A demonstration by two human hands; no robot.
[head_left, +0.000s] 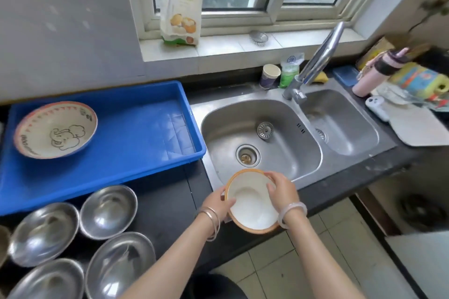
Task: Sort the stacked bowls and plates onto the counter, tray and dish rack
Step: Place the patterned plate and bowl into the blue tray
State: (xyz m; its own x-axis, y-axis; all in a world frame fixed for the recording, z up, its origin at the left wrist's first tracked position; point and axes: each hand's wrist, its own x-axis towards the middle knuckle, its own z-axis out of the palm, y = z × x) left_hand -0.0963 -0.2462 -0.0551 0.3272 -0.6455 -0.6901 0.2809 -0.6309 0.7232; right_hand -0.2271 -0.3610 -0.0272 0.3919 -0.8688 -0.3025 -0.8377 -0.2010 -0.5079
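**Both hands hold a white bowl at the sink's front edge**

The underside of the white bowl [252, 204] is hidden, so it cannot be told whether anything is stacked beneath it. The right hand [283, 192] covers part of its far right rim. The left hand [217, 202] shows only its thumb and knuckles; the other fingers are out of sight under the bowl. Of the steel bowls [108, 211] at lower left, the nearest ones are cut off by the frame. The clutter [413, 80] right of the sink [230, 124] is blurred.

Both forearms reach in from below, wrists bangled. The left thumb lies over the near left rim, and the right fingers [272, 187] curl over the right rim, so both hands grasp the bowl. It tilts toward the viewer, above where the sink's front lip meets the dark surface [165, 201].

A patterned bowl [56, 130] sits in the left part of the blue tray [136, 128], which lies on the surface left of the sink. The steel bowls stand mouth-up in front of the tray.
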